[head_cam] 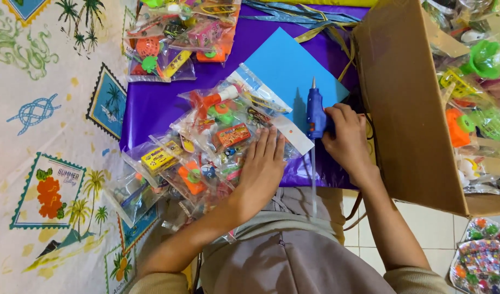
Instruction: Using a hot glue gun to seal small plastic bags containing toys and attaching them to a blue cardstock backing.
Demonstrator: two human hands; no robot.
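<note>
Toy bags (217,136) left of glue gun (316,111), box (402,103) right.

From my remote seat I see a pale cloth (48,179) printed with palm trees, stamps and a blue rope knot covering the surface at left. White floor tiles (424,223) show at lower right. The light is even and bright indoors, throwing soft shadows.

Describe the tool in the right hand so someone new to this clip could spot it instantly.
Start at the purple sheet in the middle, then find the light blue card lying on it. At that card's right edge the right hand holds a blue glue gun, nozzle pointing away, the only solid blue tool among clear toy packets.
</note>
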